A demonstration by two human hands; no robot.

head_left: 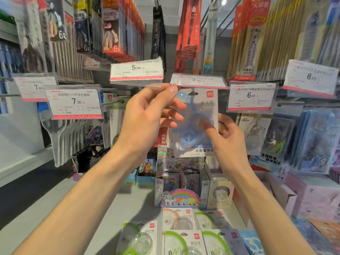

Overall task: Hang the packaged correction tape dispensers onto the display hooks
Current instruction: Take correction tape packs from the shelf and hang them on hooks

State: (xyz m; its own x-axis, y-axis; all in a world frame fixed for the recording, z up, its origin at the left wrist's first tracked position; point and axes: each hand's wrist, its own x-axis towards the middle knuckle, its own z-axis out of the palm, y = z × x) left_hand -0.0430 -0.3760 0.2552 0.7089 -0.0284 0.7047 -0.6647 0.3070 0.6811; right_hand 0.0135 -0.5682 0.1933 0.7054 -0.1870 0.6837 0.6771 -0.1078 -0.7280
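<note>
Correction tape pack [197,124] held upright at the hook, under the 7.90 tag [197,80].

The right hand [226,137] pinches the blue pack, thumb on its clear front and fingers behind; the left hand [147,116] lifts the tag's plastic holder with thumb and forefinger. The card stands long axis vertical, hang hole on top, red brand square at the upper right, "修正带" beneath, "大容量带芯" at the bottom. Green packs [176,238] lie on the shelf [110,208] below.
</note>
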